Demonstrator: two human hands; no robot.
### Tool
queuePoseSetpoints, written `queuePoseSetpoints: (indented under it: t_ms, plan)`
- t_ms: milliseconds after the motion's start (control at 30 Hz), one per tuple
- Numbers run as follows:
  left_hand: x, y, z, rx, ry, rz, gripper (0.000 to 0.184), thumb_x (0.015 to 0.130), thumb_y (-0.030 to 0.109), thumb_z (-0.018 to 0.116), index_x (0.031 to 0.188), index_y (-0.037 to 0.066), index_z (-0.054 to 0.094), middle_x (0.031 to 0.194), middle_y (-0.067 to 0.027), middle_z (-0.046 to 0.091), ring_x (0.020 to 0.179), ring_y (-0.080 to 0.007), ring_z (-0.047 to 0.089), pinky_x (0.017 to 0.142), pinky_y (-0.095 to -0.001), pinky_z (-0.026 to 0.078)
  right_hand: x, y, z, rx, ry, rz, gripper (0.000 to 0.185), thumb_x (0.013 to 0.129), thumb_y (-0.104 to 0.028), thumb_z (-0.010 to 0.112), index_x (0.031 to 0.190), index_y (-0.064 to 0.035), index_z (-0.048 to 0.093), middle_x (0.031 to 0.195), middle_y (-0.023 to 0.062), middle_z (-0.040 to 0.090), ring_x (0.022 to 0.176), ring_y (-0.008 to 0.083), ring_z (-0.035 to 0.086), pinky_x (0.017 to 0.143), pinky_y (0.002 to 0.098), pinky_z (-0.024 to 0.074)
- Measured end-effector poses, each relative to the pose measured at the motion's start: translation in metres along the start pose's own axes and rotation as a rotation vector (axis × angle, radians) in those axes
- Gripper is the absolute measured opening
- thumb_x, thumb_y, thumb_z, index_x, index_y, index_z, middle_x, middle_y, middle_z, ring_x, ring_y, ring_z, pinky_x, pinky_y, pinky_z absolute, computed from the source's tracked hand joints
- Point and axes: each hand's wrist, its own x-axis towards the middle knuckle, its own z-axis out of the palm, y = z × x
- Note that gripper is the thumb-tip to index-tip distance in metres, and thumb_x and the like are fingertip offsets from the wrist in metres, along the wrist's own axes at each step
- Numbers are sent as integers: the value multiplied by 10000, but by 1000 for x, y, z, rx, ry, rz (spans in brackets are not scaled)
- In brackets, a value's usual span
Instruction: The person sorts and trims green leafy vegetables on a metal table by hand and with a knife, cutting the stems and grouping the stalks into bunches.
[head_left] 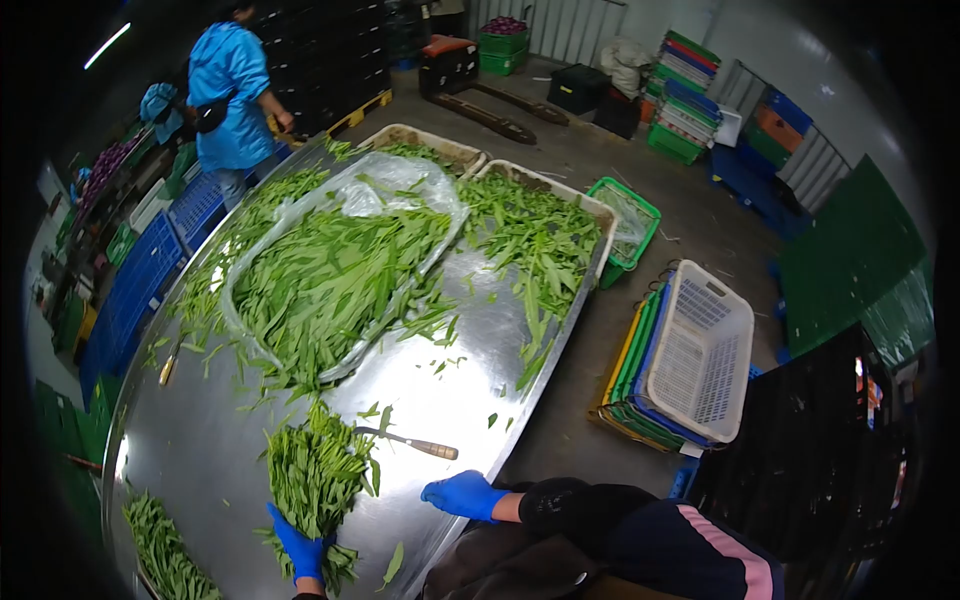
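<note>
My left hand (298,545), in a blue glove, is closed around the lower part of a bunch of leafy greens (315,465) that looks like water spinach. The bunch lies on the metal table (400,385) with its cut stems pointing away from me. My right hand (465,494), also blue-gloved, is at the table's near right edge, its fingers drawn together with nothing visible in them. Just beyond it, and apart from it, a wooden-handled knife (432,448) lies with its blade against the greens. Farther up the table, a large clear plastic bag (405,175) lies open around a heap of greens (330,270).
Another bunch of greens (170,550) lies at lower left, and a second handled tool (168,368) is near the left edge. Crates holding greens (540,225) adjoin the far right side. Stacked baskets (700,350) stand on the floor at right. A person in blue (228,95) is beyond the table.
</note>
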Motion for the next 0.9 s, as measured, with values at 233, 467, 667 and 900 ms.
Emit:
queuePoseSetpoints:
  t_ms: [233, 467, 667, 900]
  plan:
    - [-3, 9, -5, 197, 102, 127, 1152, 530, 205, 896, 1470, -22, 270, 1165, -252, 585, 1031, -416, 577, 894, -428, 461, -1, -1, 0, -6, 58, -58, 234, 926, -320, 476, 1051, -221, 647, 953, 56, 695, 795, 294, 672, 682, 441, 525]
    - [-7, 20, -1, 73, 168, 175, 995, 652, 150, 842, 1470, -7, 298, 1189, -244, 593, 1084, -390, 587, 920, -405, 462, -1, -2, -2, -21, 35, -50, 238, 941, -328, 491, 1110, -251, 640, 981, 32, 698, 824, 274, 672, 716, 391, 533]
    - [-5, 10, 0, 108, 137, 124, 1004, 668, 122, 825, 1488, 1, 258, 1275, -237, 565, 1146, -368, 570, 952, -383, 453, 0, 0, 1, -33, 30, -44, 254, 953, -347, 463, 1097, -238, 642, 959, 42, 699, 819, 279, 672, 716, 394, 531]
    - [8, 10, -16, 108, 82, 124, 997, 674, 31, 780, 1513, 85, 243, 1294, -239, 564, 1127, -395, 588, 916, -402, 484, -1, 1, 0, 71, 134, -104, 227, 930, -337, 491, 1013, -218, 665, 879, 85, 698, 750, 317, 669, 656, 447, 519]
